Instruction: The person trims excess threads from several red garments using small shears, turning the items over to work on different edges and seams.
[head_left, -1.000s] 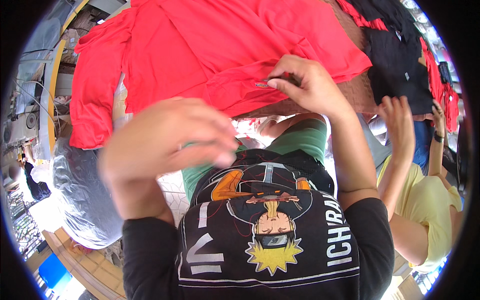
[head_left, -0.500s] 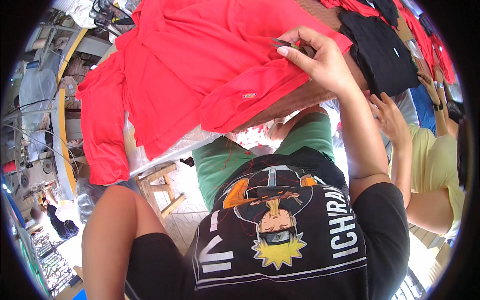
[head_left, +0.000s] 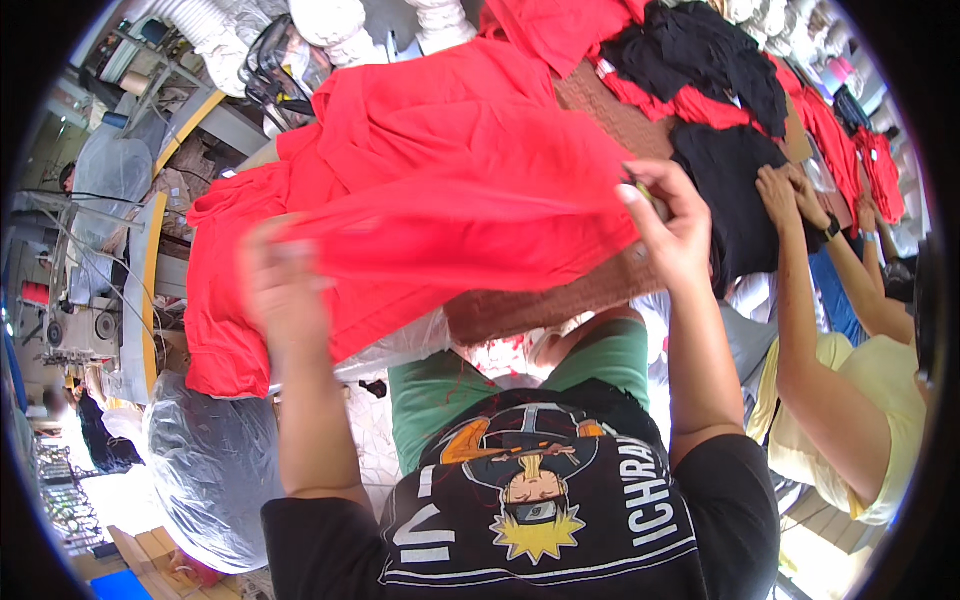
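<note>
A red garment [head_left: 440, 230] lies bunched over the table in front of me. Part of it is pulled out taut between my hands. My left hand [head_left: 285, 285], smeared by motion, appears closed on the cloth's left end. My right hand [head_left: 675, 220] is closed round small thread snips [head_left: 643, 190], which are mostly hidden by the fingers. The garment's right end meets my right thumb and fingertips; whether they pinch the cloth too, I cannot tell.
Black garments [head_left: 735, 190] and more red cloth [head_left: 880, 175] lie to the right on the brown tabletop [head_left: 520, 305]. A co-worker's hands [head_left: 785, 195] rest on the black cloth. A plastic-covered bundle [head_left: 210, 470] stands at lower left, below a sewing machine [head_left: 85, 325].
My left hand has come into view at the red garment. Its near part has been lifted and stretched sideways. My right hand stays at the right end with the snips.
</note>
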